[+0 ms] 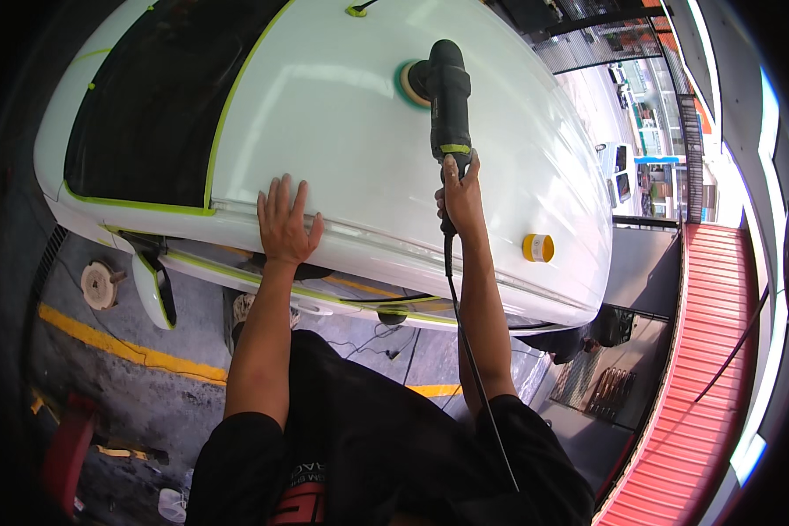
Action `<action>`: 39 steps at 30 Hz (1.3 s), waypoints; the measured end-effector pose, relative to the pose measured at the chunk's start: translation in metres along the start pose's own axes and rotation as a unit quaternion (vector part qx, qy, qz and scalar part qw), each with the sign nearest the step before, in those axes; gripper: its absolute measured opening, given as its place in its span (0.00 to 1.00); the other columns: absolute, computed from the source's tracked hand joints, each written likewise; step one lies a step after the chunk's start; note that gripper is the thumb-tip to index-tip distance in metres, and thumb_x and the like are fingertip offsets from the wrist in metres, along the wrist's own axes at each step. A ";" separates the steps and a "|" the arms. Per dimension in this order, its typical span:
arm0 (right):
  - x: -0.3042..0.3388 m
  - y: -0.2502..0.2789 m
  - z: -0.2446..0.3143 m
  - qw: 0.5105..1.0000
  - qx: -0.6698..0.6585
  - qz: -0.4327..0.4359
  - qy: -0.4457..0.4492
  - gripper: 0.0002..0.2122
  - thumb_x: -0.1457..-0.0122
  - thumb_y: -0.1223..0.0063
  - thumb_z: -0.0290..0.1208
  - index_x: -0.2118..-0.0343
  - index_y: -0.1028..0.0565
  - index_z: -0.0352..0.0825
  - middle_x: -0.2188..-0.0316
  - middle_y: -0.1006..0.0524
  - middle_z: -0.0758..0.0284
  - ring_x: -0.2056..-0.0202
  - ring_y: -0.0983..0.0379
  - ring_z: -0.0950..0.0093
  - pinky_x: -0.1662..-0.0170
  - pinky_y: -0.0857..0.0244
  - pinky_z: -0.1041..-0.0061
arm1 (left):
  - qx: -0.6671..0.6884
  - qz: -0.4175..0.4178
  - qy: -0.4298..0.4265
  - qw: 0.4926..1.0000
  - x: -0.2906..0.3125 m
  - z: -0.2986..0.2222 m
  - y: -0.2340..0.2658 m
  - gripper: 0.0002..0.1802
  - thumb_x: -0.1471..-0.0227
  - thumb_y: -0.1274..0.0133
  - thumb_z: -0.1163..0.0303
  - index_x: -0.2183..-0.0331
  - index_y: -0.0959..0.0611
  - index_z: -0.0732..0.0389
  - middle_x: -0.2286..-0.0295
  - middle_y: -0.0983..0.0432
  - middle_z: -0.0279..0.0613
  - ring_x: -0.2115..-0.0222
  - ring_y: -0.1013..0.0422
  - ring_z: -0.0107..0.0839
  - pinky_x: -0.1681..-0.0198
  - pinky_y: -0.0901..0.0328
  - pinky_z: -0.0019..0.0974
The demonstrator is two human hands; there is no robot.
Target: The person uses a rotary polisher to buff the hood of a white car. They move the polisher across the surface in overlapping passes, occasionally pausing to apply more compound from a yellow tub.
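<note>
Across the white car roof (342, 131), my right hand (462, 197) grips the rear handle of a black power polisher (450, 96). Its round pad with a green edge (412, 83) rests against the roof. The black cord (473, 359) runs back from the handle along my right forearm. My left hand (287, 221) lies flat near the roof's side edge, fingers spread, holding nothing. To the right of the polisher, a small yellow tub (538, 248) sits on the roof. Whether the polisher is spinning cannot be told.
Yellow-green masking tape (228, 110) borders the dark windshield (153, 105). A side mirror (155, 289) sticks out below. On the floor are a round wooden-looking stool (101, 286), cables and yellow lines. A red corrugated roof (679, 351) lies at right, with a parked white vehicle (621, 175) beyond.
</note>
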State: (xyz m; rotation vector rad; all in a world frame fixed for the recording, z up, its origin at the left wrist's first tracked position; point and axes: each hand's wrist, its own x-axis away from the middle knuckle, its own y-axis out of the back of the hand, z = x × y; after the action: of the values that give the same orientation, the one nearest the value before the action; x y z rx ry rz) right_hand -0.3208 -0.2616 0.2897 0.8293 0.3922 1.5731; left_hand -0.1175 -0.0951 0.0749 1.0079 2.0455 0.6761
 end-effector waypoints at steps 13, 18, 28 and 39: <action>0.135 0.014 -0.119 0.993 -0.004 -0.113 0.047 0.38 0.26 0.48 0.45 0.21 0.54 0.42 0.73 0.25 0.62 0.79 0.31 0.75 0.75 0.34 0.71 | -0.038 0.007 -0.027 0.999 0.000 -0.001 -0.005 0.35 0.41 0.42 0.54 0.35 0.24 0.55 0.33 0.37 0.54 0.31 0.42 0.57 0.29 0.51 0.66; 0.165 0.033 -0.140 0.980 -0.057 -0.179 -0.059 0.38 0.25 0.49 0.47 0.22 0.57 0.41 0.72 0.24 0.65 0.77 0.29 0.75 0.74 0.31 0.70 | -0.056 -0.002 -0.038 0.998 0.001 0.002 -0.013 0.35 0.41 0.42 0.53 0.35 0.24 0.54 0.33 0.37 0.54 0.32 0.41 0.57 0.29 0.50 0.66; 0.176 0.005 -0.171 0.962 -0.092 -0.246 -0.074 0.37 0.24 0.53 0.44 0.23 0.58 0.39 0.70 0.18 0.45 0.72 0.19 0.51 0.63 0.28 0.56 | -0.066 -0.009 -0.052 0.996 0.007 0.007 -0.015 0.35 0.41 0.42 0.51 0.36 0.23 0.53 0.34 0.36 0.53 0.32 0.42 0.57 0.30 0.49 0.65; 0.204 -0.072 -0.137 0.992 0.011 -0.128 0.005 0.40 0.29 0.46 0.45 0.22 0.56 0.45 0.59 0.19 0.37 0.58 0.23 0.35 0.54 0.29 0.46 | -0.065 0.006 -0.043 0.997 0.006 0.002 -0.016 0.35 0.40 0.43 0.51 0.36 0.23 0.54 0.33 0.37 0.53 0.31 0.42 0.56 0.29 0.51 0.67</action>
State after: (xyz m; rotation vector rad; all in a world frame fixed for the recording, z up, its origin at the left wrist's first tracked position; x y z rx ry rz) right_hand -0.3628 -0.0235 0.2055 0.7557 0.5041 1.3368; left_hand -0.1255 -0.0983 0.0600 0.9590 1.8970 0.7498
